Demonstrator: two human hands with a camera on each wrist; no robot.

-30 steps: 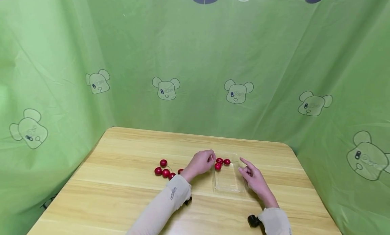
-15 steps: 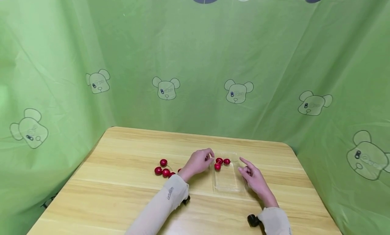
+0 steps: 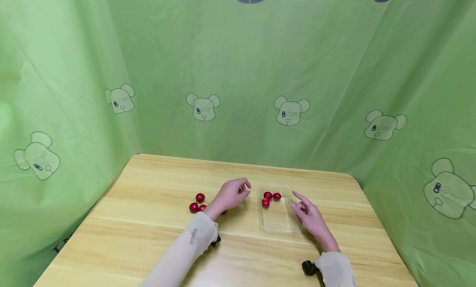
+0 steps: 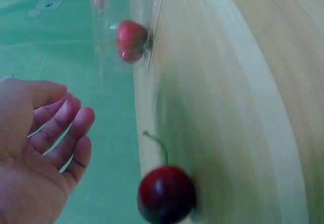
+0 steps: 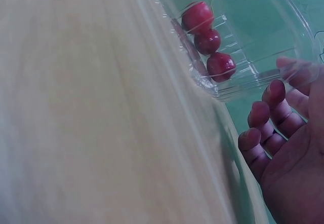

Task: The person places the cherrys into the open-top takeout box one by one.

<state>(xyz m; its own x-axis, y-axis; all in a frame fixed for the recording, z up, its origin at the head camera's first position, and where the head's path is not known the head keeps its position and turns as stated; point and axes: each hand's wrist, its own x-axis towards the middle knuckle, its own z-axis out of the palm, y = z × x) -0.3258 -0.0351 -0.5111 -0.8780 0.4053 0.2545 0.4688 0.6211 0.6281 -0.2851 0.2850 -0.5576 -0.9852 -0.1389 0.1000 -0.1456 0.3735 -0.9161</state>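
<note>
A clear plastic box [image 3: 278, 231] lies on the table, with three red cherries [image 5: 207, 41] together near its far left corner. My left hand [image 3: 229, 194] is in the air between the box and the loose cherries, fingers loosely bent and nothing in them. In the left wrist view, one dark red cherry [image 4: 166, 194] with a green stem lies on the table below that hand. My right hand [image 3: 311, 219] is at the box's right side, index finger straight and its fingertips right at the box wall. Several loose cherries [image 3: 193, 207] lie to the left, partly hidden by my left forearm.
The light wooden table [image 3: 156, 245] has rounded far corners. A green curtain [image 3: 238, 138] with bear drawings hangs close around its back and sides. A black wrist camera [image 3: 309, 268] sits under the right sleeve, with another under the left.
My left hand has drawn back to the left, away from the box edge, over the loose cherries. My right hand and the three cherries in the box have stayed put.
</note>
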